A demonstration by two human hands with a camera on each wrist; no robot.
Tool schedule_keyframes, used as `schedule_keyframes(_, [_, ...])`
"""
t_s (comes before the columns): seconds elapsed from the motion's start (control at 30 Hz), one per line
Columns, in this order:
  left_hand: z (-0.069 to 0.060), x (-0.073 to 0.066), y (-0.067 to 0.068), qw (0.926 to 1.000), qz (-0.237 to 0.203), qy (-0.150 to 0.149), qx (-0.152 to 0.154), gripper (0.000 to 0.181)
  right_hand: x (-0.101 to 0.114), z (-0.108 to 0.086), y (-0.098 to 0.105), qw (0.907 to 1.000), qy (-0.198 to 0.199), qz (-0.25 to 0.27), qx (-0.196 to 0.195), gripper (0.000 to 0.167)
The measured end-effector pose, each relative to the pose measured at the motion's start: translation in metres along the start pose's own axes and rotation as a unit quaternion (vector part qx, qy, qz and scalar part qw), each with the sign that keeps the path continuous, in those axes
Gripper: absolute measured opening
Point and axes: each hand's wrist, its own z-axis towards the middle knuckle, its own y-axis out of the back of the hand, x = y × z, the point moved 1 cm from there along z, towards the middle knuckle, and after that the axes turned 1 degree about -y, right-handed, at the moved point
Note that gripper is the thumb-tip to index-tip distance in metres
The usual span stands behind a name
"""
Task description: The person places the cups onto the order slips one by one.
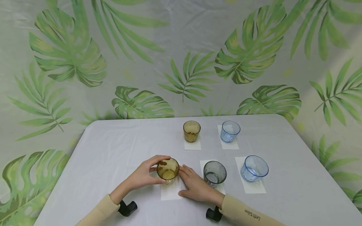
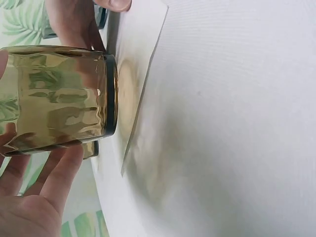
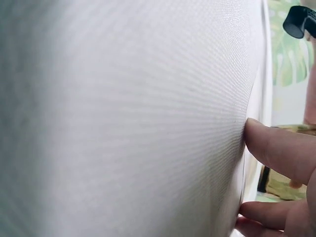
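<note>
An amber ribbed glass (image 1: 168,172) is gripped around its sides by my left hand (image 1: 142,175), thumb near and fingers on the far side. In the left wrist view, the base of the amber glass (image 2: 59,101) sits just above a white paper slip (image 2: 142,54), a narrow gap showing between them. My right hand (image 1: 195,185) lies low on the table at the right edge of that slip. Its thumb (image 3: 269,143) and fingertips touch down there with nothing gripped. A grey glass (image 1: 215,174) stands just right of the right hand.
A second amber glass (image 1: 191,131) and a blue glass (image 1: 230,131) stand on paper slips at the back. Another blue glass (image 1: 254,169) stands on a slip at the right. White cloth covers the table (image 1: 118,147); a leaf-patterned curtain (image 1: 192,47) hangs behind.
</note>
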Motion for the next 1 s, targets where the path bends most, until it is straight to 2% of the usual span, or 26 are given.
schedule_keyframes(0.47, [-0.003,0.004,-0.008,1.0,-0.002,-0.002,-0.001,0.071,0.0,0.0,0.0,1.0,-0.004,-0.002,0.004,0.078])
schedule_keyframes(0.7, [-0.002,0.042,-0.011,0.9999,0.009,-0.012,-0.002,0.075,-0.001,0.0,-0.001,0.9999,-0.012,0.0,0.004,0.078])
schedule_keyframes(1.0, [-0.003,0.042,-0.011,0.9998,0.019,-0.009,0.0,0.075,0.001,0.0,-0.001,0.9997,-0.019,0.015,-0.001,0.076])
